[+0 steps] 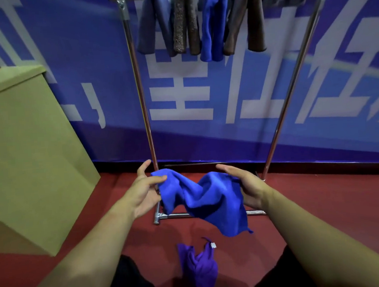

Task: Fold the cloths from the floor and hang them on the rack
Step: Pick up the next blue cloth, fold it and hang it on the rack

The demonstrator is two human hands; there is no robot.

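Note:
A blue cloth (207,198) hangs crumpled in the air between my hands, above the floor. My left hand (146,191) pinches its left corner between thumb and fingers. My right hand (246,184) grips the right edge. A purple cloth (200,265) lies bunched on the red floor below, between my knees. The metal rack (141,97) stands in front of me, its top bar carrying several folded cloths: grey (153,22), brown speckled (185,22), blue (214,25) and brown (247,20).
A tan cardboard box (27,143) stands at the left, close to the rack's left post. The rack's base bar (178,215) runs along the floor under the blue cloth. A blue banner wall (315,101) is behind the rack.

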